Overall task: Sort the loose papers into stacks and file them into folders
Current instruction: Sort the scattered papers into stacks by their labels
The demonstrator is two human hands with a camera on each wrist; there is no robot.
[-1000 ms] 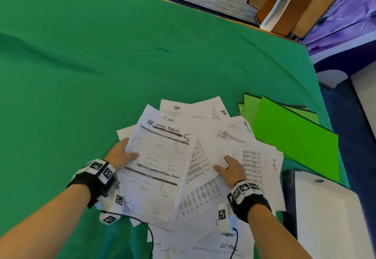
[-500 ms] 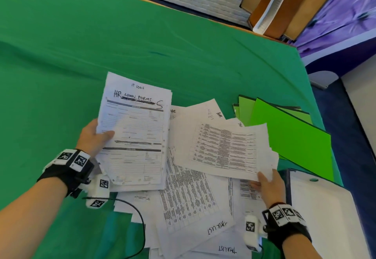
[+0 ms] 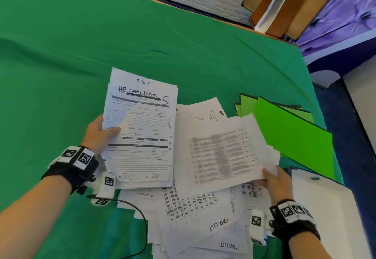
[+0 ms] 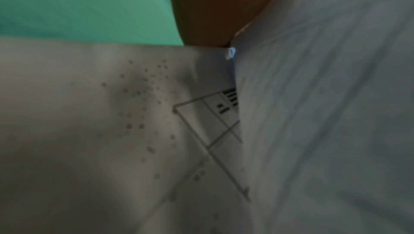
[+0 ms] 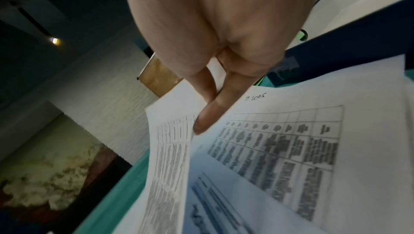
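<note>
- Since half a second ago little has shifted: the left hand (image 3: 97, 134) still holds its small stack of forms (image 3: 140, 134) at the left of the pile, and the right hand (image 3: 277, 183) still lifts the table sheet (image 3: 221, 155), now blurred with motion.
- Left fingers are curled round the left edge of the stack, the thumb lying on the top page headed "HR Admin Forms"; a page marked "IT Logs" peeks out behind it.
- Right fingers (image 5: 215, 112) pinch the near right corner of the table sheet, raising it off the pile; in the right wrist view another sheet marked "IT Logs" lies under it.
- Loose papers (image 3: 193, 208) lie spread over the green cloth on the counter (image 3: 101, 35), between the two hands and towards the near edge; two are marked "Task List".
- Green folders (image 3: 293, 132) lie just beside the pile on its far right, overlapping one another.
- An open binder (image 3: 325, 208) with a white inside lies at the near right, beside the right hand.
</note>
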